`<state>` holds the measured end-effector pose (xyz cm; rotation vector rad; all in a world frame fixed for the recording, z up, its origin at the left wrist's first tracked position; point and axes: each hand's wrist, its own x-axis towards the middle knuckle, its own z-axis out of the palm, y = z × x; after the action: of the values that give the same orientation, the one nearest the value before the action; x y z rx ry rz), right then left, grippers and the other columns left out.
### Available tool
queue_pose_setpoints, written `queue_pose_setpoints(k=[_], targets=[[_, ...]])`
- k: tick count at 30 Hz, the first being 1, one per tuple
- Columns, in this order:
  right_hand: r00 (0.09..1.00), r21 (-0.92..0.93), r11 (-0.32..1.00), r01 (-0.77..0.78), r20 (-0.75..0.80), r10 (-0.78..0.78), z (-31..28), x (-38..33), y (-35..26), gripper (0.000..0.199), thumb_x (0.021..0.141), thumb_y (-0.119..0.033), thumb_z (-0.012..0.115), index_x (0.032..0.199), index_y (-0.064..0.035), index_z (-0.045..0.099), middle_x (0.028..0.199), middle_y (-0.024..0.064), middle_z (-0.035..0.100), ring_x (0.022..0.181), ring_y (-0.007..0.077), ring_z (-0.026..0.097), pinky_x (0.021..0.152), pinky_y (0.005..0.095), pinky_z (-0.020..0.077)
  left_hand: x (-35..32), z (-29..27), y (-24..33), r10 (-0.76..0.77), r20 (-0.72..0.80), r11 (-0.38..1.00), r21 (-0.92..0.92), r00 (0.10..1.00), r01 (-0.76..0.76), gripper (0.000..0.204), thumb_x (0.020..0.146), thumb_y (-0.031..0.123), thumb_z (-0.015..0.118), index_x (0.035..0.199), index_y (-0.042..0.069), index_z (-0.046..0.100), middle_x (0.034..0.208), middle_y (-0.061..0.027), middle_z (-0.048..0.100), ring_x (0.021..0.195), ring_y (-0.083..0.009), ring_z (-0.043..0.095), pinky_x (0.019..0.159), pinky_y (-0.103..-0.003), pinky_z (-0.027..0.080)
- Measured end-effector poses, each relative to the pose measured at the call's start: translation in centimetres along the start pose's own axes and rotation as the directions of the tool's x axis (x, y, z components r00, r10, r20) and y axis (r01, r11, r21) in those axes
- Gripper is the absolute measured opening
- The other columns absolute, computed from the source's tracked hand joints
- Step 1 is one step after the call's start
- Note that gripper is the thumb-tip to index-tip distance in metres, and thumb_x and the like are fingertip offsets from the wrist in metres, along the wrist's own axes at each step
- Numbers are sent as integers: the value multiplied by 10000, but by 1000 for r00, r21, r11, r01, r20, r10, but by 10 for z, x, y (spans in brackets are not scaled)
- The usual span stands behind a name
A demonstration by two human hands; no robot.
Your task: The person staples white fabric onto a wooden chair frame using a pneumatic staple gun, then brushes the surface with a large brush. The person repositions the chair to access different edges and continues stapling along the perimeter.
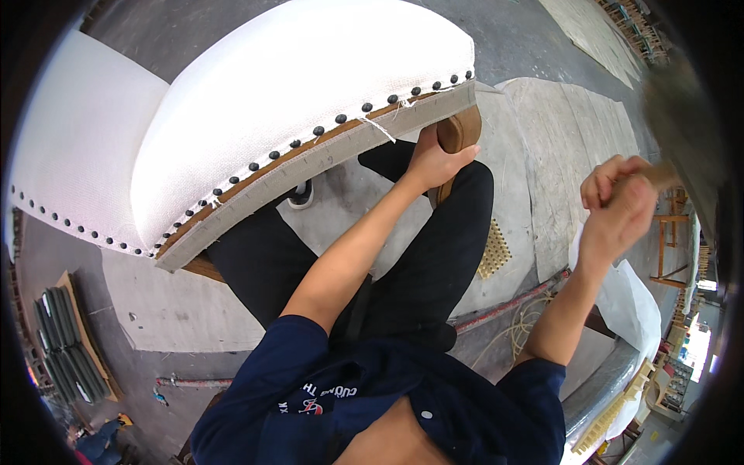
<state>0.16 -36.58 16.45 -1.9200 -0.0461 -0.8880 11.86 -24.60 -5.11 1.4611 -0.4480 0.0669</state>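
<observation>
A white upholstered chair point(310, 54) lies tilted across my lap, its seat edge facing me. Dark round nail heads run along that edge, above a bare wooden rail and a strip of grey fabric point(325, 159). Loose white threads hang by the nails. My left hand point(439, 161) is wrapped round the chair's curved brown wooden leg point(465, 128). Off to the right, my right hand point(620, 203) is raised and closed round the wooden handle of a mallet-like tool point(665, 175). The tool's large head is blurred and partly lost in the dark rim, apart from the chair.
A pale sheet point(558, 147) covers the floor. On it, right of my knee, sits a patch of yellowish pegs point(494, 249). A red pole point(511, 301) and pale hose lie nearby. Dark padded pieces point(63, 341) are stacked at left. Another person point(101, 443) is at lower left.
</observation>
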Motion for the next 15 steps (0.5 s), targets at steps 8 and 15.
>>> queue_pose_setpoints(k=[8, 15], targets=[[997, -22, 1000, 18, 75, -16, -23, -3, -22, 392, 1055, -372, 400, 1044, 15, 457, 658, 51, 408, 517, 104, 347, 446, 240, 279, -2, 1, 7, -54, 45, 998, -42, 998, 56, 558, 763, 235, 800, 1151, -58, 526, 1006, -132, 654, 849, -203, 666, 796, -343, 534], [911, -643, 702, 305, 411, -19, 7, -37, 32, 201, 996, -183, 489, 884, -25, 541, 626, 48, 498, 545, 177, 472, 499, 313, 362, -4, 8, 21, -102, 108, 982, -145, 989, 117, 626, 751, 262, 804, 1189, -74, 509, 1097, -169, 636, 1009, -255, 634, 908, -368, 497]])
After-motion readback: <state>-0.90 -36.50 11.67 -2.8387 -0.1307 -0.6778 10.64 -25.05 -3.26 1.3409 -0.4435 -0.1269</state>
